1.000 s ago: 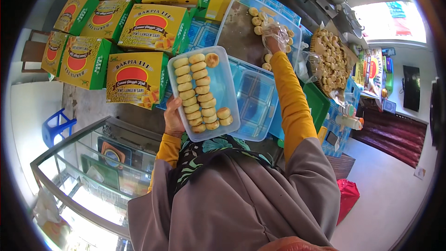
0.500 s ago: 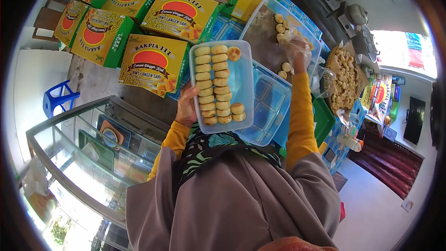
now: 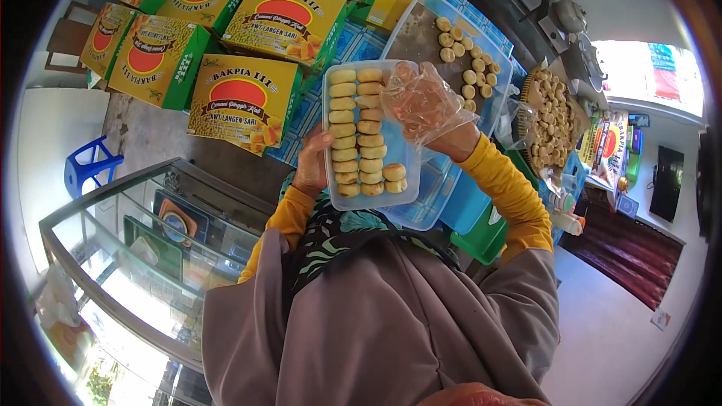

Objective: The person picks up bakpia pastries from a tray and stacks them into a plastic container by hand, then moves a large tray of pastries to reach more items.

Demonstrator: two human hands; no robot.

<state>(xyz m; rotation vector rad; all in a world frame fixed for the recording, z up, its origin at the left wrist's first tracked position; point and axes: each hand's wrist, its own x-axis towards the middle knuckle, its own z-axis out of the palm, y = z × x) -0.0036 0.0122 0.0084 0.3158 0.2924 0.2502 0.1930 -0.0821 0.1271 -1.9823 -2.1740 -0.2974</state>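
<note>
My left hand grips the left side of a clear plastic container, thumb over its rim. Inside, small round pastries stand on edge in two long rows, with a short third row at the near right end. Over the container's far right corner is my right hand in a clear plastic glove. Its fingers are curled down beside the second row; what they hold is hidden. Beyond, a large clear tub has loose pastries scattered on its brown bottom.
Yellow and green boxes crowd the far left of the table. A woven basket heaped with pastries sits at right. Below the tub are a clear lid and a green bin. A glass display case stands at near left.
My right hand has come back from the large tub to the container's far right corner, covering the pastry that lay flat there. The container has shifted slightly right.
</note>
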